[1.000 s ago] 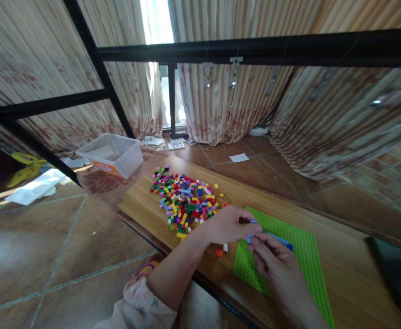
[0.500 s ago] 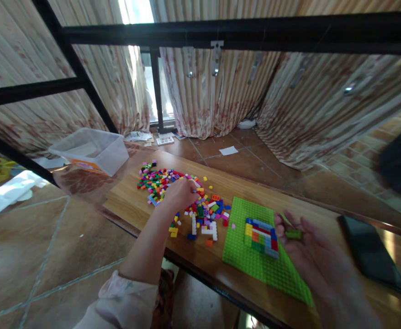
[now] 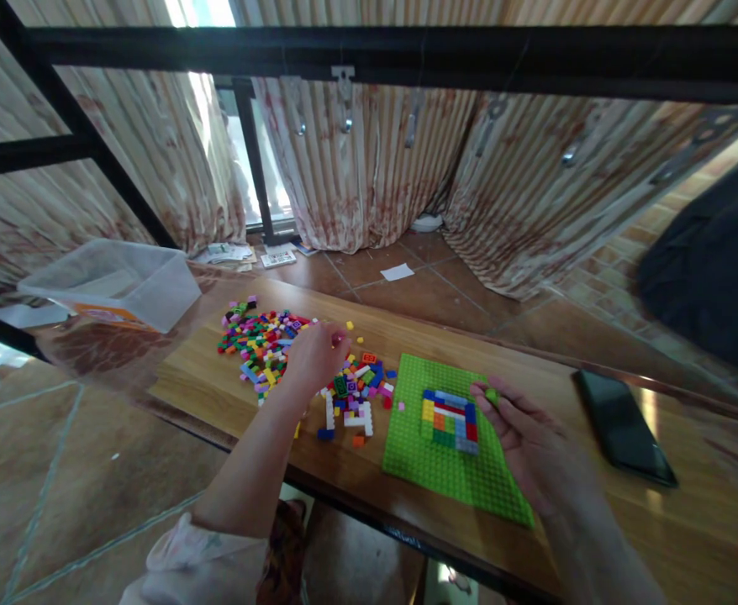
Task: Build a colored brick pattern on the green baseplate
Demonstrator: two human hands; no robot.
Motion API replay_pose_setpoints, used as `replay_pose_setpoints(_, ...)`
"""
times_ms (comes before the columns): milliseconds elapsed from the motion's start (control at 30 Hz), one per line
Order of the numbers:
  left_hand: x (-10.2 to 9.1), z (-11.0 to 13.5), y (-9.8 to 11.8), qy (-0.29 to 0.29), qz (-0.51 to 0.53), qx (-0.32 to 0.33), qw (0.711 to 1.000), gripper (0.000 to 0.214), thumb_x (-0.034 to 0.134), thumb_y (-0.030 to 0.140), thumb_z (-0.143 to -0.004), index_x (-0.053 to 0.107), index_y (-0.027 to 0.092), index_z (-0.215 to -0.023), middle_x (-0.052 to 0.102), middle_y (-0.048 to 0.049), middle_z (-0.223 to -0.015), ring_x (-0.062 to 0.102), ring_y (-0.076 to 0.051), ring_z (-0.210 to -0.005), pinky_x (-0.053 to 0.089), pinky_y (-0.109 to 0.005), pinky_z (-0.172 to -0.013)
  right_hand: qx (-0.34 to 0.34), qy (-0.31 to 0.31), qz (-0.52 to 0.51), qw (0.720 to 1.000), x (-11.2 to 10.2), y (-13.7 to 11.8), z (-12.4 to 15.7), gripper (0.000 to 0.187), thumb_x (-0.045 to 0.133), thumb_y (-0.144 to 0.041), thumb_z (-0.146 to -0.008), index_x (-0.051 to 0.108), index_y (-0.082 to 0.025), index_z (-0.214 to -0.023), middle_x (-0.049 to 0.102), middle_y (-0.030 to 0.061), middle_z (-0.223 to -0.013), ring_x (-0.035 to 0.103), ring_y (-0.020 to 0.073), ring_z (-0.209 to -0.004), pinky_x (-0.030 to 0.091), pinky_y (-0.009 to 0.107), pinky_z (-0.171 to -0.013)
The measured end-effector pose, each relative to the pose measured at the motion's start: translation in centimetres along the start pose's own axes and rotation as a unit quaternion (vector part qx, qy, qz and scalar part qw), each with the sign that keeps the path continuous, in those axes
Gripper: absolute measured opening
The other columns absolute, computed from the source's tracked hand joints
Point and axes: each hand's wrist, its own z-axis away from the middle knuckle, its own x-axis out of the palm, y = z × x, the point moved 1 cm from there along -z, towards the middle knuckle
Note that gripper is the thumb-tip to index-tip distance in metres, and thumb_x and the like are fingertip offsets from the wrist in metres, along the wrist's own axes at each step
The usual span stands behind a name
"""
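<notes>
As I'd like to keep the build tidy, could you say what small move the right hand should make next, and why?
Probably lower the right hand and press its green brick onto the green baseplate beside the brick rectangle; the brick is pinched just right of it.

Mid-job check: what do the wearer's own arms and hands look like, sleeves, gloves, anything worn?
Both hands are bare: no gloves, and no ring or watch shows. Behind the left hand, the forearm is uncovered up to a pale pink sleeve with a faint small print, bunched near the elbow. The right hand and its forearm show no sleeve in view.
</notes>
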Motion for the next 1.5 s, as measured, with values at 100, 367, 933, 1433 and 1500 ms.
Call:
replay_pose_setpoints(100,1.1,0.5,2.0,0.014,0.105,0.08,0.991,0.02,0.052,0.022,-0.086,0.07,0.015,-0.092,0.071,-0.007,-0.091,0.064,-0.018,-0.085,0.048,-0.029,-0.08,-0.029,-0.026,0.05,0.998,0.4,0.4,0.3,0.034,0.081,-0.03,-0.067,0.071,-0.019,-0.098,0.072,0.0066,-0.101,0.07,0.0164,-0.091,0.059,0.026,-0.083)
replay_pose_setpoints(367,3.8,2.7,6.5,-0.082,0.307,0.126,0.94,0.016,0.055,0.022,-0.085,0.069,0.016,-0.092,0.069,-0.0041,-0.087,0.059,-0.014,-0.073,0.045,-0.026,-0.069,-0.092,-0.016,0.187,0.978,1.3,0.7,0.3,0.047,0.082,-0.036,-0.061,0.071,-0.023,-0.105,0.072,0.0083,-0.112,0.069,0.0216,-0.092,0.058,0.036,-0.076)
replay_pose_setpoints(933,6.5,3.4,7.9,-0.204,0.502,-0.053,0.839,0.02,0.066,0.019,-0.072,0.065,0.013,-0.091,0.057,0.0035,-0.063,0.046,-0.008,-0.056,0.033,-0.02,-0.053,-0.242,-0.088,0.462,0.849,1.0,1.1,0.9,0.041,0.062,-0.043,-0.085,0.062,-0.026,-0.122,0.065,0.0073,-0.111,0.063,0.0188,-0.085,0.054,0.037,-0.077)
replay_pose_setpoints(1433,7.3,2.7,7.4,-0.215,0.389,0.059,0.894,0.011,0.059,0.021,-0.078,0.067,0.013,-0.08,0.063,0.0004,-0.068,0.053,-0.011,-0.062,0.041,-0.021,-0.058,-0.345,-0.136,0.566,0.736,0.9,3.1,-1.0,0.029,0.057,-0.036,-0.089,0.068,-0.026,-0.114,0.059,0.0094,-0.128,0.052,0.0288,-0.115,0.045,0.051,-0.097)
replay_pose_setpoints(1500,7.4,2.6,7.4,-0.209,0.384,0.061,0.897,0.012,0.058,0.02,-0.078,0.067,0.013,-0.079,0.062,0.0005,-0.066,0.053,-0.011,-0.061,0.041,-0.021,-0.059,-0.351,-0.134,0.566,0.734,1.0,3.2,-1.3,0.026,0.058,-0.035,-0.088,0.069,-0.025,-0.11,0.06,0.0093,-0.126,0.052,0.0287,-0.114,0.045,0.051,-0.096)
